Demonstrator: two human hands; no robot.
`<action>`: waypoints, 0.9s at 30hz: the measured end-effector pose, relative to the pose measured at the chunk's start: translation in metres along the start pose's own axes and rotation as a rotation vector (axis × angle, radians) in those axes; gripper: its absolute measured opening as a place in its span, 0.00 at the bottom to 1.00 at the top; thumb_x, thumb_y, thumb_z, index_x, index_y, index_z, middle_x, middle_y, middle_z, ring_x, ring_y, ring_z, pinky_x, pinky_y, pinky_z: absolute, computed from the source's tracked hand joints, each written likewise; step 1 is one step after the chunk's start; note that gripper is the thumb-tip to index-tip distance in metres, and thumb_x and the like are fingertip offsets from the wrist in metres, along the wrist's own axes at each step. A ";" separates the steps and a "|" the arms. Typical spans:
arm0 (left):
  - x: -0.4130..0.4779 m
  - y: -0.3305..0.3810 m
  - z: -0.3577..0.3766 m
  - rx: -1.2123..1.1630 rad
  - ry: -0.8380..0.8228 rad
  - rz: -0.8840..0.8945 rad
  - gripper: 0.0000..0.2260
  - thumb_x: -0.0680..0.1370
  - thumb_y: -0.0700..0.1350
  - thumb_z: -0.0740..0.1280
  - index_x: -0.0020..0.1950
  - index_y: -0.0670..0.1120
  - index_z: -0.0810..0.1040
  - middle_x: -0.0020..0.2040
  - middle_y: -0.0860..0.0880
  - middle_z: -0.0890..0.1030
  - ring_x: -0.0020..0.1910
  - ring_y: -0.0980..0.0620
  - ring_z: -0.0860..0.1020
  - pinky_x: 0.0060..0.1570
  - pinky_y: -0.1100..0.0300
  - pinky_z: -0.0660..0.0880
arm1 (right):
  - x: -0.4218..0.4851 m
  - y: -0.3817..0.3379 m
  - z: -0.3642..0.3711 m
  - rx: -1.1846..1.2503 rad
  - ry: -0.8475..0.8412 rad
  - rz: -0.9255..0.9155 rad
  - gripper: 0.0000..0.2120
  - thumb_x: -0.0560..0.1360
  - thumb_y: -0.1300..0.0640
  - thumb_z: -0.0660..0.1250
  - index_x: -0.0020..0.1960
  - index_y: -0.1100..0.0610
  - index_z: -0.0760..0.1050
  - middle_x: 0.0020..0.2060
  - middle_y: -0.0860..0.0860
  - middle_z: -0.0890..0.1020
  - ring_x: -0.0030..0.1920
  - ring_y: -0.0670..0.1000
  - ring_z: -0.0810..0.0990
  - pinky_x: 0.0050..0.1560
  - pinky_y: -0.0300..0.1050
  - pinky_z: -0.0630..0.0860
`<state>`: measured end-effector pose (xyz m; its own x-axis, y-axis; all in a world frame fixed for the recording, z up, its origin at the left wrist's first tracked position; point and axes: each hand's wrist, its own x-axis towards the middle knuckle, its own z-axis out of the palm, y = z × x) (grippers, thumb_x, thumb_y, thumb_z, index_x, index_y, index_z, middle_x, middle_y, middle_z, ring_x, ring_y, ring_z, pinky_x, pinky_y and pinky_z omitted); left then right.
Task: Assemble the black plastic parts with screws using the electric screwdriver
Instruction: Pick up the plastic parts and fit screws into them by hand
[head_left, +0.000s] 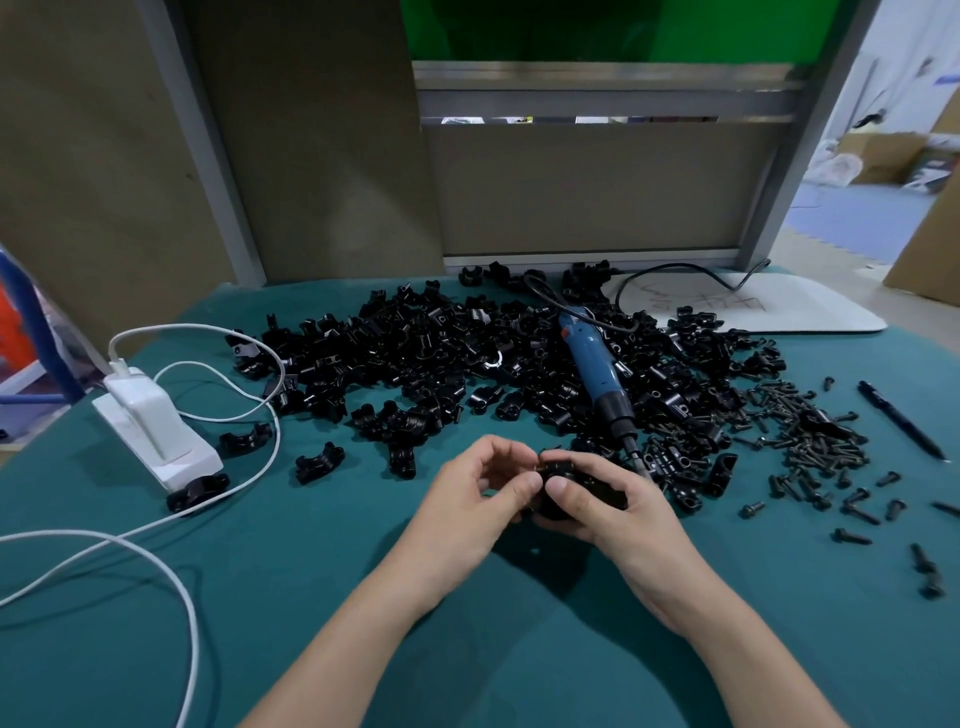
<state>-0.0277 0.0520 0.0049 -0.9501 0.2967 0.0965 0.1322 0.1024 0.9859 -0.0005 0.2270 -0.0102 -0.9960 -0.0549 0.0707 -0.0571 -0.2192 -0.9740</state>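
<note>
Both hands meet over the green table, just in front of a big pile of black plastic parts (447, 358). My right hand (613, 504) grips a black plastic part (563, 480), its thumb pressed on top. My left hand (483, 493) pinches the same part from the left with thumb and fingertips. The blue electric screwdriver (597, 374) lies untouched on the pile, tip pointing toward my right hand. A heap of dark screws (810, 441) spreads to the right of the pile.
A white power adapter (156, 426) with white cables (171, 551) sits at the left, a few black parts beside it. A black pen (901, 418) lies at the far right. A white board (753, 306) rests at the back right, under the screwdriver's black cord.
</note>
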 end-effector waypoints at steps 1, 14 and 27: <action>0.001 0.000 -0.001 0.006 0.014 0.000 0.05 0.80 0.44 0.70 0.55 0.51 0.78 0.47 0.58 0.83 0.48 0.57 0.81 0.47 0.60 0.78 | 0.001 -0.001 0.000 0.051 0.024 0.005 0.14 0.72 0.54 0.75 0.56 0.54 0.86 0.55 0.59 0.86 0.58 0.60 0.85 0.54 0.49 0.83; -0.005 -0.016 -0.011 1.041 -0.039 0.282 0.18 0.83 0.60 0.55 0.71 0.59 0.70 0.59 0.58 0.72 0.59 0.58 0.68 0.63 0.61 0.66 | 0.005 -0.017 -0.016 0.573 0.199 0.025 0.20 0.73 0.53 0.72 0.61 0.62 0.81 0.59 0.61 0.85 0.56 0.58 0.87 0.45 0.43 0.84; -0.003 -0.020 -0.005 1.156 -0.073 0.312 0.15 0.86 0.52 0.53 0.73 0.55 0.65 0.59 0.56 0.71 0.58 0.55 0.68 0.60 0.61 0.67 | 0.005 -0.017 -0.012 0.574 0.178 0.085 0.26 0.75 0.54 0.70 0.68 0.68 0.75 0.58 0.61 0.85 0.51 0.55 0.88 0.44 0.42 0.84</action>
<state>-0.0289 0.0443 -0.0145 -0.8189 0.5094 0.2646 0.5646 0.7978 0.2114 -0.0057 0.2418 0.0045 -0.9945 0.0576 -0.0877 0.0202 -0.7144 -0.6995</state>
